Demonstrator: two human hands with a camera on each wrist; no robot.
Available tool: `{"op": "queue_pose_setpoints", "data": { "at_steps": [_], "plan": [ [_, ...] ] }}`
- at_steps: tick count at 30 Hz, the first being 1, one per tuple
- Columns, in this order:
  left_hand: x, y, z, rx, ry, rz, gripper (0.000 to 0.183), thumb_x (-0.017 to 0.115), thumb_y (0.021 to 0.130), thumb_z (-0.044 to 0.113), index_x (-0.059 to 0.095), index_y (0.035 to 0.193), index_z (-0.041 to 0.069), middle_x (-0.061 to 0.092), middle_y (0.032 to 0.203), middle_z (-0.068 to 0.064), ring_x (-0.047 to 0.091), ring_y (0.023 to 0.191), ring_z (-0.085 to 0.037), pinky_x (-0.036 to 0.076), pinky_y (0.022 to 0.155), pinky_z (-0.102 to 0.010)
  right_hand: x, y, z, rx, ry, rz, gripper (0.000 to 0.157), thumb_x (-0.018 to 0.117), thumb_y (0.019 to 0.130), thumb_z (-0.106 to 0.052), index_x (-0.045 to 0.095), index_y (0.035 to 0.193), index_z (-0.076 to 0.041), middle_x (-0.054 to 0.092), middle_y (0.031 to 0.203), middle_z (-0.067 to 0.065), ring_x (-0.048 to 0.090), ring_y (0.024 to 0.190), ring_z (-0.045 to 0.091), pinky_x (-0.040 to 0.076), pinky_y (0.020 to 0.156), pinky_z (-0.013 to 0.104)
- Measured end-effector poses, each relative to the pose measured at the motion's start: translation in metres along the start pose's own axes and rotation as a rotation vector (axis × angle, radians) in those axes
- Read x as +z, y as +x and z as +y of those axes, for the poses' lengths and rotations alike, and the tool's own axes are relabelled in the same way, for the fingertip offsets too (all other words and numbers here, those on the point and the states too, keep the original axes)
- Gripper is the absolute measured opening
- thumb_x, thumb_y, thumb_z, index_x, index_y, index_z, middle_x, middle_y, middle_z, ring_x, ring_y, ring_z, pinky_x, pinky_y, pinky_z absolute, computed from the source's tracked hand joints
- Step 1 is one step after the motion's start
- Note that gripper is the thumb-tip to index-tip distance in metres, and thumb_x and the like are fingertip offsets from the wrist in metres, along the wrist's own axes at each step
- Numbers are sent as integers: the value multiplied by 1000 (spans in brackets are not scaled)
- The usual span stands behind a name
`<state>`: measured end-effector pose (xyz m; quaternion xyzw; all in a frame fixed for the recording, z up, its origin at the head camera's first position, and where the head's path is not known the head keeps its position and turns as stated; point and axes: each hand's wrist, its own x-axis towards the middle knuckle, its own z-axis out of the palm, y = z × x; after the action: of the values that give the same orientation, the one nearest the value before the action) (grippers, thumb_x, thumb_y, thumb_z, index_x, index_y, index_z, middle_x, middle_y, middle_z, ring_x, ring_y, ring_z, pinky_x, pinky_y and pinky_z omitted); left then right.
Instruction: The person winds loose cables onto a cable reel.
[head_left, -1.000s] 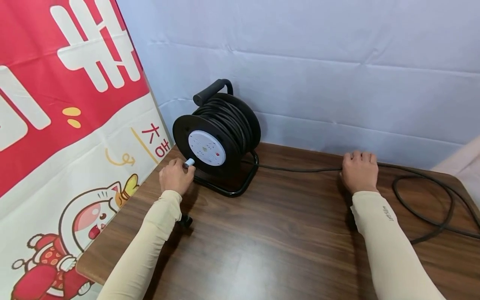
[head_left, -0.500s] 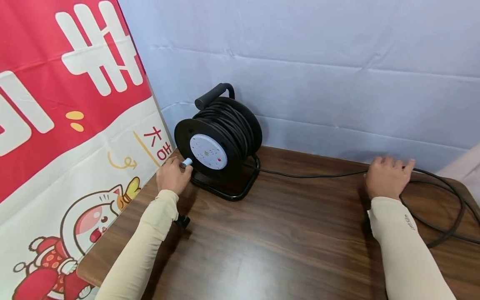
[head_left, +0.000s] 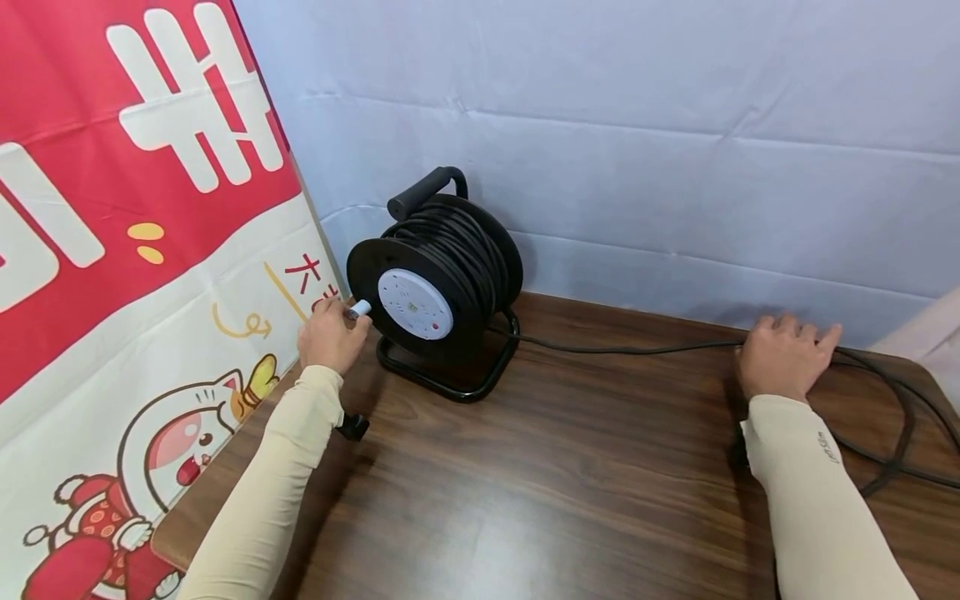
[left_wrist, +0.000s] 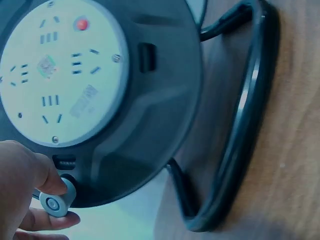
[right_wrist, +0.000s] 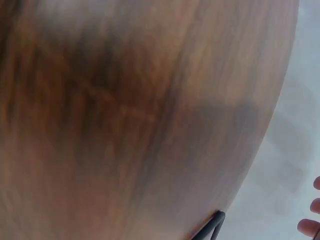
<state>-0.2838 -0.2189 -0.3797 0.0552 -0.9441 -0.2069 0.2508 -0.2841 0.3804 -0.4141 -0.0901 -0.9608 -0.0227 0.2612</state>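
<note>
A black cable reel stands upright at the back left of the table, its drum wound with black cable. On its near face is a round white socket panel with a red button. My left hand pinches the pale grey crank knob at the disc's rim between thumb and fingers. From the reel's lower side the loose cable runs right along the table to my right hand, palm down with fingers bent over it. In the right wrist view, only a few fingertips show at the right edge.
The reel rests on a black tubular stand. Past my right hand, more cable lies in a loose loop near the right edge of the wooden table. A pale cloth hangs behind, and a printed red-and-white banner hangs left.
My right hand has slid right along the cable, and the loop beyond it has shifted. The crank knob has moved left and a little up with my left hand. The head view has tilted slightly.
</note>
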Motion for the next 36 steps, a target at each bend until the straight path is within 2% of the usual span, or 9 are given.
{"op": "queue_pose_setpoints", "data": {
  "at_steps": [2, 7, 12, 17, 25, 30, 36],
  "plan": [
    [-5, 2, 1, 7, -7, 23, 29, 56, 82, 31, 60, 83, 2, 54, 121, -16, 55, 99, -36, 40, 81, -53, -4, 0, 2, 17, 9, -27, 50, 72, 73, -21, 50, 97, 16, 46, 102, 40, 39, 96, 59, 1, 102, 63],
    [-16, 12, 7, 36, -28, 74, 29, 56, 82, 30, 60, 82, 1, 55, 120, -15, 55, 101, -35, 41, 81, -54, -12, -2, 9, 58, 8, -30, 40, 57, 83, -20, 52, 94, 18, 47, 107, 38, 40, 97, 58, 1, 103, 61],
    [-29, 20, 14, 43, -65, 97, 30, 56, 81, 29, 61, 84, 0, 55, 121, -15, 53, 105, -35, 41, 85, -52, -15, -6, 18, 79, 1, -45, 39, 50, 87, -19, 52, 92, 20, 45, 109, 39, 39, 99, 58, 2, 102, 62],
    [-41, 25, 23, 48, -112, 125, 28, 55, 81, 27, 60, 83, -1, 55, 121, -14, 54, 103, -35, 41, 84, -50, -16, -8, 22, 93, -5, -6, 39, 54, 85, -17, 51, 88, 22, 45, 103, 41, 41, 94, 59, 6, 100, 65],
    [-55, 28, 34, 23, -192, 81, 28, 54, 84, 29, 60, 83, 2, 51, 129, -11, 49, 114, -33, 39, 88, -49, -17, -8, 15, 45, -38, -184, 58, 62, 82, -23, 43, 111, 24, 35, 113, 46, 34, 99, 62, -3, 99, 66],
    [-59, 27, 42, 22, -230, 76, 29, 55, 84, 30, 61, 84, 2, 50, 130, -11, 47, 118, -32, 35, 95, -49, -14, -11, 9, 10, -35, -169, 64, 69, 78, -24, 43, 109, 25, 35, 110, 47, 33, 98, 64, -4, 99, 67],
    [-64, 26, 57, 23, -262, 65, 32, 55, 83, 31, 61, 87, 0, 49, 131, -10, 44, 121, -28, 33, 98, -46, -13, -16, 4, -8, -31, -158, 65, 70, 76, -24, 42, 107, 26, 32, 114, 49, 28, 102, 65, -8, 98, 66]
  ]
}}
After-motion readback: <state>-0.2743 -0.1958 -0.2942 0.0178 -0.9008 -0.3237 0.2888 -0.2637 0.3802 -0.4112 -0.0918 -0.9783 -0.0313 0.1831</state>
